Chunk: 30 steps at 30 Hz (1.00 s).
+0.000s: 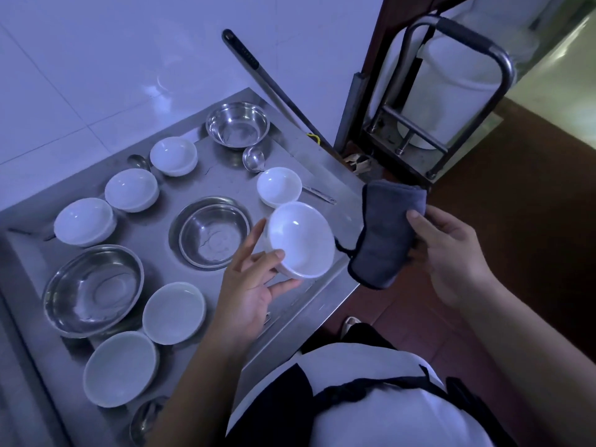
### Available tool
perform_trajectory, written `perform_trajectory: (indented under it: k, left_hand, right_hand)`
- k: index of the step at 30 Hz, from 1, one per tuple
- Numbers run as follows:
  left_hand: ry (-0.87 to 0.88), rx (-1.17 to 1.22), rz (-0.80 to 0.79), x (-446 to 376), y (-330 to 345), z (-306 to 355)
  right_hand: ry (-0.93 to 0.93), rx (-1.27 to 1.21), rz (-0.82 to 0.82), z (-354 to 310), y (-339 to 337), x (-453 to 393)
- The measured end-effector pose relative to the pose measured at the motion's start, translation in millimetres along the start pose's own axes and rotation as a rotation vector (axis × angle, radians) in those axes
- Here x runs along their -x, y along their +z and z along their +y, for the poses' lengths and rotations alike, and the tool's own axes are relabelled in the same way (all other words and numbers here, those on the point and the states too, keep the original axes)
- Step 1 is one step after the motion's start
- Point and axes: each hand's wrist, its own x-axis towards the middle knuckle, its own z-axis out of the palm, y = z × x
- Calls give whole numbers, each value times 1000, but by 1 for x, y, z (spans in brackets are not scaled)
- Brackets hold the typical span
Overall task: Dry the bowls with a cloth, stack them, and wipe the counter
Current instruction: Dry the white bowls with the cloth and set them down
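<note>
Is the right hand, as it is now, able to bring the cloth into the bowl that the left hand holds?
Probably yes. The right hand holds the cloth just beside the tilted bowl, whose open side shows, with nothing between them.

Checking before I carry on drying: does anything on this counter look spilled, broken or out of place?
Nothing looks spilled or broken. One oddity: a ladle lies with its handle pinned under a white bowl near the counter edge.
</note>
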Motion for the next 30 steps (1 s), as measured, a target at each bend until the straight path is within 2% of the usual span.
perform_trajectory:
  k: [4, 8, 13, 19, 22, 25, 27, 30]
  left_hand:
    - [7, -12, -152, 0, 7, -2]
    - [18, -46, -265, 1, 19, -2]
    - [13, -60, -307, 2, 14, 8]
    - [7, -128, -341, 0, 16, 21]
    - [6, -80, -269, -2, 16, 20]
    - [26, -25, -59, -9, 13, 4]
    - [-109, 5, -50, -11, 16, -9]
    - [-427, 323, -377, -7, 21, -30]
  right_hand:
    - [-36, 47, 23, 3, 3, 1]
    - [-42, 42, -152, -2, 18, 10]
    - [3, 39, -344, -10, 16, 15]
    - [-10, 84, -259, -4, 28, 13]
    - [-17, 107, -208, -2, 33, 10]
    - [69, 9, -163, -4, 35, 5]
    - [126, -57, -191, -6, 34, 3]
    - [149, -98, -257, -8, 30, 3]
